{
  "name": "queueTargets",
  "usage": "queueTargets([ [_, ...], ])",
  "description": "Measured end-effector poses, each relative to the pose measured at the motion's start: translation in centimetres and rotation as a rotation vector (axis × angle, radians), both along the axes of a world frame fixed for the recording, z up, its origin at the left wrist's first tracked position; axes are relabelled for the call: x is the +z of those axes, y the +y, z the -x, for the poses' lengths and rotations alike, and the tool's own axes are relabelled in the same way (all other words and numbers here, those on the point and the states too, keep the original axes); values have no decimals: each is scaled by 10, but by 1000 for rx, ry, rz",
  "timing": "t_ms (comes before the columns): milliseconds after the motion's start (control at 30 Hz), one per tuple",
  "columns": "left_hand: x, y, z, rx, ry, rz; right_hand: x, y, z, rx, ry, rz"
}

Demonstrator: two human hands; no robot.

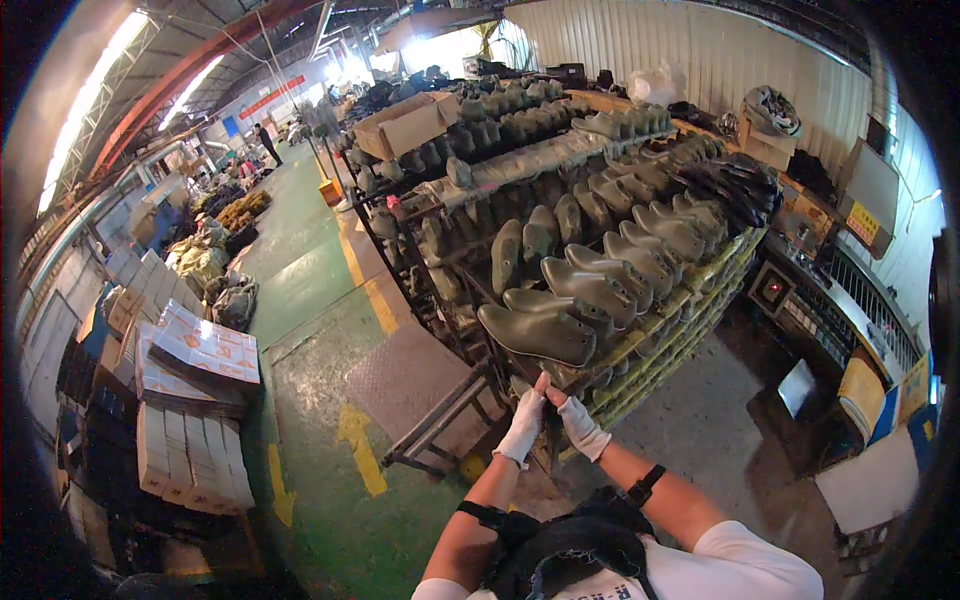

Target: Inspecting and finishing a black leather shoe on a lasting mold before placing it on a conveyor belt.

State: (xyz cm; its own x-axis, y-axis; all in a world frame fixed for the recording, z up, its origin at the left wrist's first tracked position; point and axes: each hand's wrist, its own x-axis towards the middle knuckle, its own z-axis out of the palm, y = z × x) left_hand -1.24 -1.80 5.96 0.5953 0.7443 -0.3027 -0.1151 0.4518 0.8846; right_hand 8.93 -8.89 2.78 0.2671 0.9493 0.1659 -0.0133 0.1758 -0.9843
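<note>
yellow floor arrows point(360, 448), panel sign point(862, 224), shirt lettering point(606, 592)

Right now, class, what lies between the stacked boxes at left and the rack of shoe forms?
In the head view: green floor with painted yellow arrows and, nearest the rack, a grey flat-topped platform.

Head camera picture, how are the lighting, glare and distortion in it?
Head view: glare whites out the roof strip and glints off the shiny cartons; head view: fisheye curvature bows the ribbed wall, with black corners; head view: nearest shoe forms look fairly clear, the far hall hazy.
</note>
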Motion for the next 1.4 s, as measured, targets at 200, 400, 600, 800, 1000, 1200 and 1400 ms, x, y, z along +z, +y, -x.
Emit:
queueTargets([
  [200, -10, 0, -8, 63, -11, -5, -30, -2, -13, 22, -49, 12],
  [400, -33, 10, -9, -13, -104, 9, -14, -3, -8, 46, 59, 4],
  [600, -29, 11, -9, -56, -48, 59, 2, -4, -3, 45, 235, 159],
  [800, -36, 17, -9, -88, -71, 144, -28, 1, -10, 23, -53, -73],
  [1000, -35, 12, -4, -17, -97, 59, -27, 1, -4, 67, 15, -61],
  [1200, 4, -5, -15, -17, -144, 50, -52, 4, -24, -9, -297, -155],
  [1400, 18, -7, -2, -48, -107, 62, -36, 3, -21, -11, -338, -225],
])
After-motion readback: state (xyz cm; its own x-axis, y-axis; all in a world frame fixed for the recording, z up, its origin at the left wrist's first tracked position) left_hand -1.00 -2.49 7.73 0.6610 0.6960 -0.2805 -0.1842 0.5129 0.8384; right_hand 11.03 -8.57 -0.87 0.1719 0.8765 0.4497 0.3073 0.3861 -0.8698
